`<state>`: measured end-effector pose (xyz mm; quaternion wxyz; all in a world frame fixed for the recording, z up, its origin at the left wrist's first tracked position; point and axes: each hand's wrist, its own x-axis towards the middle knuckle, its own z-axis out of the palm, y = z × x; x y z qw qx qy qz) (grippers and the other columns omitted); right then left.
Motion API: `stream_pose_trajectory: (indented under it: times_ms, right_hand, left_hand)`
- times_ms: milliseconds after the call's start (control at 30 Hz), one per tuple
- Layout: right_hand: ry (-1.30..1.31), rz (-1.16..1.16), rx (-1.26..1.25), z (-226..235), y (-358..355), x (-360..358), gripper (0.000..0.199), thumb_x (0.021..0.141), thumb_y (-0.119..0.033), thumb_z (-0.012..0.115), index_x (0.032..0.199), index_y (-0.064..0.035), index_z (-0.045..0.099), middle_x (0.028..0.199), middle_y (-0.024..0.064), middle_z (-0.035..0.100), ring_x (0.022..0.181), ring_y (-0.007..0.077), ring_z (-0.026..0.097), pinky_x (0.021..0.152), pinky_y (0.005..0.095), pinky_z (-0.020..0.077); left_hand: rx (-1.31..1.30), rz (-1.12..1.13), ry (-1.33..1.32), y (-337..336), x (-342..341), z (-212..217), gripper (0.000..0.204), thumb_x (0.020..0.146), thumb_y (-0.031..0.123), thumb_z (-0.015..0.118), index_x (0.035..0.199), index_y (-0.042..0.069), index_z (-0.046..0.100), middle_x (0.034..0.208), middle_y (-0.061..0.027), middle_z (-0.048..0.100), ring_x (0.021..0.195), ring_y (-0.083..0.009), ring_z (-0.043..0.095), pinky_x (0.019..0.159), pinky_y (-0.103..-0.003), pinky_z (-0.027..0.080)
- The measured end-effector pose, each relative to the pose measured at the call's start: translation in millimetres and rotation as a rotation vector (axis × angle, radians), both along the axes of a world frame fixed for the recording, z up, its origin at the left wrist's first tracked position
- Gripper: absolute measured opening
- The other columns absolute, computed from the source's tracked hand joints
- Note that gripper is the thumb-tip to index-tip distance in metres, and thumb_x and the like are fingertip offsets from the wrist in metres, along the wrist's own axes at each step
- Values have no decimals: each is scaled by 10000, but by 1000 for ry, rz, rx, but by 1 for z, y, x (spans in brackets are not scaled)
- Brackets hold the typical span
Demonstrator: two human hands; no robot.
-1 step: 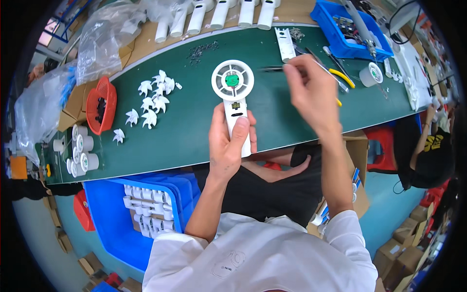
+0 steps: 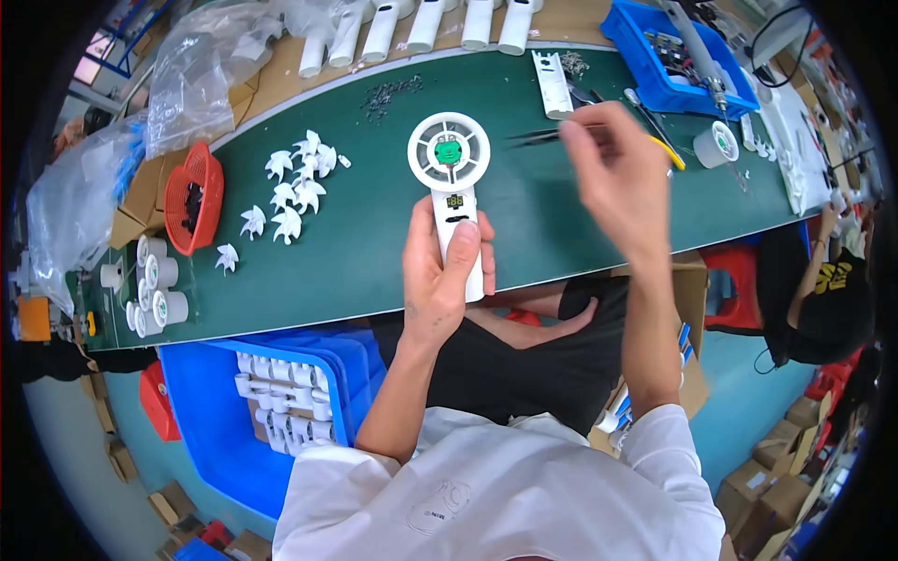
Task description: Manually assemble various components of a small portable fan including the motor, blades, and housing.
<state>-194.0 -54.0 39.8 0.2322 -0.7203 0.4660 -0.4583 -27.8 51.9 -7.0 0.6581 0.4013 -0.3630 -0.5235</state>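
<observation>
- Closest to the camera, a white shirt (image 2: pixel 505 477) fills the lower middle, with dark shorts (image 2: pixel 538 374) beyond it.
- Beside the left forearm, below table level, a blue bin (image 2: pixel 196 374) holds rows of white parts (image 2: pixel 285 402).
- Over the near part of the green tabletop (image 2: pixel 355 252), the left hand (image 2: pixel 435 288) grasps a white fan body (image 2: pixel 456 211) by its handle, thumb across the front; the ringed head points away from the person, a green disc (image 2: pixel 449 152) at its spoked centre.
- To the right of that head, the right hand (image 2: pixel 617 178), blurred, pinches dark tweezers (image 2: pixel 535 137), whose tips point left toward the fan body and stand apart from it.
- At the table's left, white cylinders (image 2: pixel 171 309) stand clustered near a red basket (image 2: pixel 208 215) with dark pieces inside.
- Between basket and fan body lie loose white impellers (image 2: pixel 308 194).
- Right of the right hand, a yellow handle (image 2: pixel 669 153) shows, with a white cup (image 2: pixel 716 145) lying beyond.
- Farther back come scattered dark screws (image 2: pixel 391 93), a white casing half (image 2: pixel 553 86) and a blue tray (image 2: pixel 655 86).
- Along the far edge, white handles (image 2: pixel 427 26) lie in a row.
</observation>
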Motion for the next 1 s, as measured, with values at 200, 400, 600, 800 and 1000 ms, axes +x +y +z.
stream_pose_trajectory:
  times_ms: [200, 400, 600, 800, 1000]
  right_hand:
    - [-48, 79, 176, 22, 17, -16, 93, 886, -59, 714, 933, 9, 672, 763, -22, 634, 666, 27, 554, 572, 175, 422]
    - [115, 147, 130, -2, 21, -20, 126, 853, -28, 721, 958, 39, 700, 853, 72, 706, 704, 101, 666, 604, 211, 499]
    - [78, 220, 106, -24, 23, -25, 180, 864, -1, 693, 1033, 60, 675, 1025, 126, 696, 836, 172, 692, 702, 291, 562]
    - [-534, 446, 139, -42, 39, -2, 252, 927, -16, 624, 1151, 62, 541, 1072, 232, 647, 945, 267, 691, 803, 361, 598]
    - [-361, 534, -280, -47, 36, 22, 195, 882, 25, 648, 1065, 27, 584, 984, 227, 687, 891, 275, 689, 768, 365, 569]
  left_hand:
    - [129, 110, -68, 1, -2, 9, 311, 921, 62, 652, 1157, -38, 475, 753, -49, 585, 547, -92, 563, 476, -237, 477]
    - [203, 217, -383, -2, -5, 11, 235, 904, 86, 678, 1071, -39, 570, 726, -53, 647, 586, -97, 601, 514, -269, 472]
    - [237, 285, -506, -4, -12, 5, 289, 900, 93, 683, 1122, -49, 564, 772, -61, 660, 629, -135, 616, 593, -284, 498]
    - [187, 188, -405, -6, -11, 6, 325, 911, 80, 671, 1167, -34, 507, 778, -58, 643, 652, -110, 615, 579, -276, 487]
    - [118, 205, -387, -6, -10, -2, 299, 915, 63, 655, 1155, -28, 503, 787, -58, 637, 664, -99, 608, 575, -265, 482]
